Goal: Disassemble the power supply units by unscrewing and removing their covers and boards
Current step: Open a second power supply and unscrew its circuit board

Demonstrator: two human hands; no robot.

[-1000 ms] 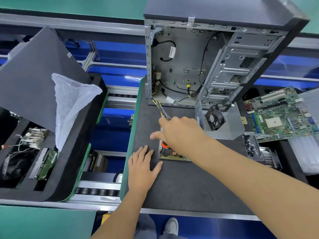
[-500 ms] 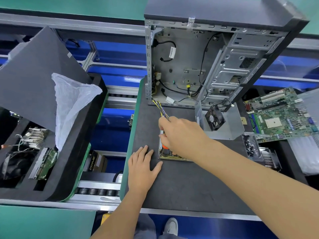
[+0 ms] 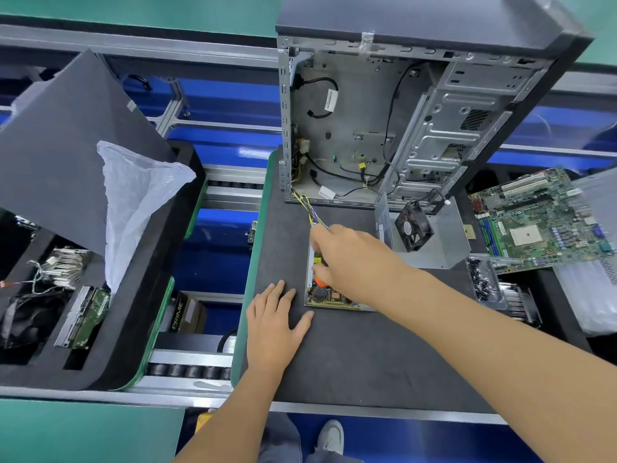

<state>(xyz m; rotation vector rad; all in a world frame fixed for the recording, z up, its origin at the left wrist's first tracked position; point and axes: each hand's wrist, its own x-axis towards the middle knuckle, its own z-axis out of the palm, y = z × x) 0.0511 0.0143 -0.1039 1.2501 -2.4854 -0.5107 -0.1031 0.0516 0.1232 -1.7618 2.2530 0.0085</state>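
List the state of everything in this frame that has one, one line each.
Computer case: upright, side open, inside stripped to loose cables.
Power supply board: flat on the mat, uncovered, wires still run into the case.
Screwdriver: orange handle held over the board.
Right hand: grips the screwdriver.
Left hand: flat on the mat beside the board.
Metal cover: off, fan resting on it.
Motherboard: removed, lying to the right.
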